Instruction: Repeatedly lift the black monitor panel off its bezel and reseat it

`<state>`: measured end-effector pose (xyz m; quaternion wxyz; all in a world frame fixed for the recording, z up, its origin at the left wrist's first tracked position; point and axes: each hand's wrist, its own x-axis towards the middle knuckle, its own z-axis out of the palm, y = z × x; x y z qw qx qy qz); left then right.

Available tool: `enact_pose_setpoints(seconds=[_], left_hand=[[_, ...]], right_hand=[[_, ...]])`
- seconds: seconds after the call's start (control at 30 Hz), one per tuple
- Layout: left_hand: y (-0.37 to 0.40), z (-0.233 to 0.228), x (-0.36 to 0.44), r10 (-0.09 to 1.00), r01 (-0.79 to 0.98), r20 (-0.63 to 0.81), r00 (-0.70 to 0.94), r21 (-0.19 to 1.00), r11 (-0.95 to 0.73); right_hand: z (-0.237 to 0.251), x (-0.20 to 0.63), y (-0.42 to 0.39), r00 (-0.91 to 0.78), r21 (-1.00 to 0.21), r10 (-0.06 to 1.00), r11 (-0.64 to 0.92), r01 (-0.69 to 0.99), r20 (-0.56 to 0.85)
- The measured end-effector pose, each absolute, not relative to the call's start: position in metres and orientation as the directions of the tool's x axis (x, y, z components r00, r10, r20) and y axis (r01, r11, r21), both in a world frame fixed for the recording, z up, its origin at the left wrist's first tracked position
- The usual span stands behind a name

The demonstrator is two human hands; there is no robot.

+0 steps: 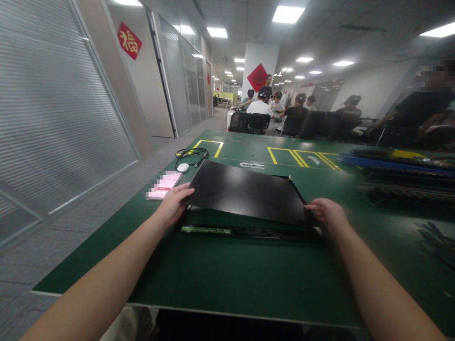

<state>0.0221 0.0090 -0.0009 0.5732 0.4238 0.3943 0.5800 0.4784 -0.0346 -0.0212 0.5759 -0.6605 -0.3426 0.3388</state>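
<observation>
Centre of the frame, a glossy black panel [245, 192] lies between my hands, tilted above a dark frame [273, 233] on a green table [241, 279]. My left hand [177, 202] grips its left edge, thumb on top; my right hand [329, 215] pinches its right edge. The panel hides most of the frame; a green circuit strip [206, 230] shows along the near side. Left of centre are a phone [165, 184], a white rounded object [183, 167] and a black cable [199, 152]; dark blurred parts [394, 177] lie at right.
</observation>
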Motion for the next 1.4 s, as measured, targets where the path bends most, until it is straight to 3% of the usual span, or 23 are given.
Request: enact_pose_setpoints(seconds=[0.43,0.67,1.4], left_hand=[[0.008,0.000,0.023,0.999,-0.342,0.001,0.046,0.939,0.015],[0.007,0.000,0.023,0.999,-0.338,-0.015,0.032,0.941,0.025],[0.010,0.003,0.024,0.998,-0.355,-0.066,0.004,0.933,0.063]], right_hand=[[-0.016,0.474,-0.038,0.531,-0.967,0.847,-0.141,0.211,-0.008],[-0.021,0.477,-0.038,0.509,-0.894,0.858,-0.171,0.415,0.073],[-0.028,0.477,-0.035,0.467,-0.691,0.868,-0.235,0.683,0.166]])
